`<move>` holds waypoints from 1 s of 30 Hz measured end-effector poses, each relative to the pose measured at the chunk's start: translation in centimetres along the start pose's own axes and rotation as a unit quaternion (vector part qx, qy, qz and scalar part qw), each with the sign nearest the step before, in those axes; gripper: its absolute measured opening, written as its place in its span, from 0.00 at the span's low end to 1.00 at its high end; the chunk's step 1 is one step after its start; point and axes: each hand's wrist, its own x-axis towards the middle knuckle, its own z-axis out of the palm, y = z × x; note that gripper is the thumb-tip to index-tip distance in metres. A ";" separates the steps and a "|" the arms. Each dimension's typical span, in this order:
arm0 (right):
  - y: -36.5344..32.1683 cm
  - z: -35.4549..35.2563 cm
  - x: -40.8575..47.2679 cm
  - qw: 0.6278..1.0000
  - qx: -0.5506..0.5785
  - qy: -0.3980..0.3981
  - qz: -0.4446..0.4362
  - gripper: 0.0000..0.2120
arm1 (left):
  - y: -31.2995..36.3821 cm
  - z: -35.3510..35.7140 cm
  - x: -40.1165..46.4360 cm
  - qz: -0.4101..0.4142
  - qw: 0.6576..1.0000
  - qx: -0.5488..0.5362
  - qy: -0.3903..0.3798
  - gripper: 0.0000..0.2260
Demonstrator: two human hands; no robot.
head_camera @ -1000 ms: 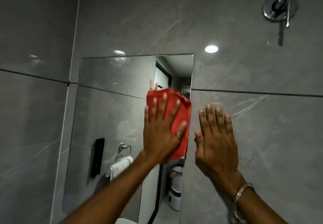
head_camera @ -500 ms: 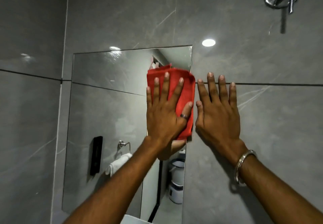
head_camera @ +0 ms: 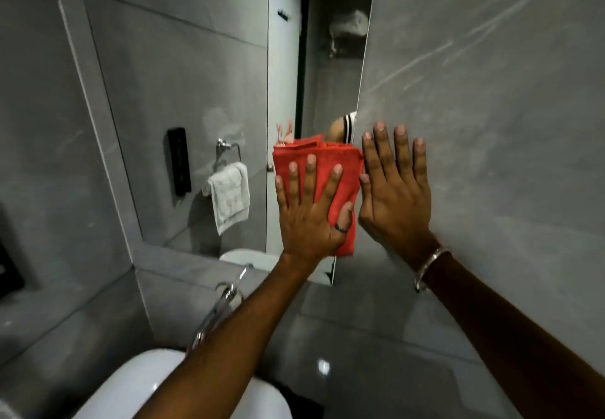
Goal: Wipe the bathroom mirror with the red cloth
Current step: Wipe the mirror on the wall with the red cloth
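The mirror (head_camera: 196, 97) is set into the grey tiled wall, its right edge running down the middle of the view. My left hand (head_camera: 311, 215) lies flat with fingers spread on the folded red cloth (head_camera: 343, 170), pressing it against the mirror's lower right part. My right hand (head_camera: 396, 196) rests flat on the grey wall tile just right of the mirror's edge, beside the cloth, holding nothing. A metal bangle (head_camera: 429, 268) circles the right wrist.
Below the mirror a chrome tap (head_camera: 226, 300) stands over a white basin (head_camera: 137, 386). The mirror reflects a white towel (head_camera: 229, 196) on a ring, a black wall box (head_camera: 179, 166) and a doorway. Grey wall tile (head_camera: 491, 124) fills the right side.
Both hands and the cloth have slid down from near the mirror's top right to its lower right part. The view has tilted down, bringing tap and basin into sight.
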 end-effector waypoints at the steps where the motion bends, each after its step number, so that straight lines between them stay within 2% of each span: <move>1: -0.1 0.1 -1.3 1.000 0.007 -0.006 -0.002 0.29 | -0.1 0.2 -1.1 -0.007 1.000 0.000 -0.008 0.34; 5: 0.0 0.9 -4.6 1.000 0.003 -0.017 -0.002 0.31 | -0.5 1.1 -6.7 -0.017 1.000 -0.006 -0.022 0.34; 10: -0.3 1.4 -5.7 1.000 -0.009 -0.012 -0.005 0.31 | -1.8 1.6 -14.9 0.028 0.997 0.009 -0.074 0.32; 15: -0.5 -0.5 -4.6 0.999 0.008 -0.039 -0.001 0.31 | -1.3 1.2 -13.9 -0.003 0.996 0.014 -0.088 0.29; 18: 0.7 -2.0 -1.5 0.997 0.012 -0.071 0.002 0.34 | -0.8 0.2 -8.8 -0.023 0.997 0.014 -0.074 0.32; 23: 4.1 -4.9 8.6 0.998 0.010 -0.056 0.028 0.34 | 0.1 -2.3 5.4 -0.029 0.999 0.002 -0.043 0.33; 26: 5.6 -6.3 15.0 0.998 0.019 -0.053 0.010 0.33 | 0.1 -4.3 15.0 -0.052 0.999 -0.001 -0.018 0.33; 30: 7.2 -7.7 22.6 0.999 0.021 -0.046 -0.004 0.32 | -0.5 -6.8 25.8 -0.027 1.000 -0.007 0.012 0.34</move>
